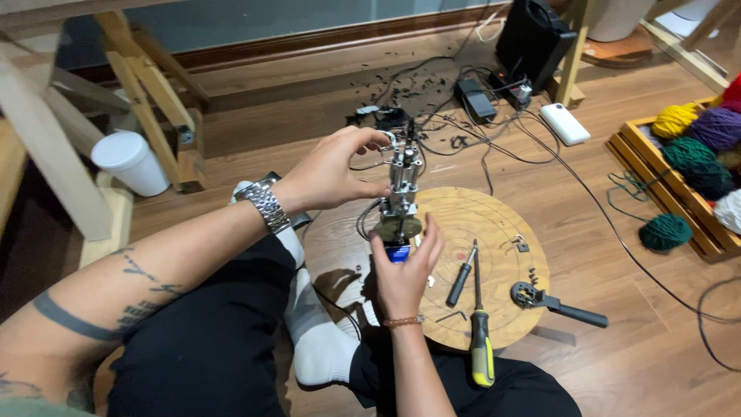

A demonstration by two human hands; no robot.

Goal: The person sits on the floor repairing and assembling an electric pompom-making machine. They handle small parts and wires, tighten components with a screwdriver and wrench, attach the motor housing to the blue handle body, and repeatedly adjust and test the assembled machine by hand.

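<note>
Seated over a round wooden worktop [494, 232], the left hand [332, 174] pinches a small metal mechanism's [403, 181] top while the right hand [403, 266] clasps its base upright; steadiness below seems key

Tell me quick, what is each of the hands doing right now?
Left hand: closed around the top of the upright metal mechanism.
Right hand: closed on the mechanism's base, gripping its small blue part.
</note>
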